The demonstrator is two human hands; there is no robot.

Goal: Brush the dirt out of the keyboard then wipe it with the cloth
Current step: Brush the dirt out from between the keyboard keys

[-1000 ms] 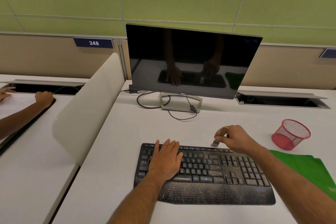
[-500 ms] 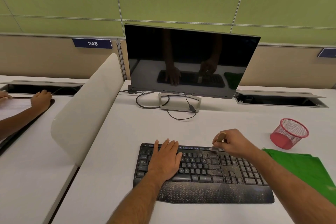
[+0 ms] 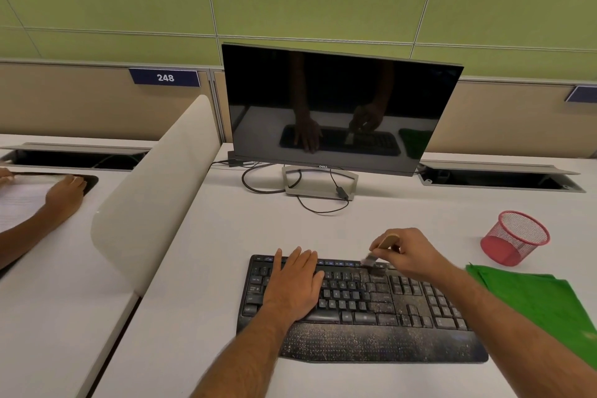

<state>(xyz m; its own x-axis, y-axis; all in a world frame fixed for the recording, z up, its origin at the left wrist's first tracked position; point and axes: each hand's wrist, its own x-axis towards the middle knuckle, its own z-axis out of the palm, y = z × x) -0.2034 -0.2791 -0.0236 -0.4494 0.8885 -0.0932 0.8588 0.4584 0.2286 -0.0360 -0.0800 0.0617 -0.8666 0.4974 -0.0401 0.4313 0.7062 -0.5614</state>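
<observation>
White tabletop [image 3: 226,236] carried everything. Black monitor [image 3: 339,107] stood at the back, screen dark. Black keyboard [image 3: 371,310] sat front and centre, speckled with pale grit across the right-hand keys and the whole wrist rest. Green cloth [image 3: 533,297] lay flat just right of the keyboard, untouched. Red mesh cup [image 3: 515,237] stood behind the cloth.

Left hand [image 3: 295,284] lay flat on the left keys, fingers straight, pinning the board down. Right hand [image 3: 410,255] pinched a small brush [image 3: 376,255] by its wooden handle, bristles touching the top key row near the middle.

Judgement: brushing had barely started, wiping not yet.

How to do it well:
- short strokes along the gaps between rows, one direction, toward one edge
- bristles angled into the gaps, light pressure, no flicking
- keep the flat hand on, shift it once the right side is clear
- sweep grit away from the cloth so it stays clean
- wrist rest last
</observation>
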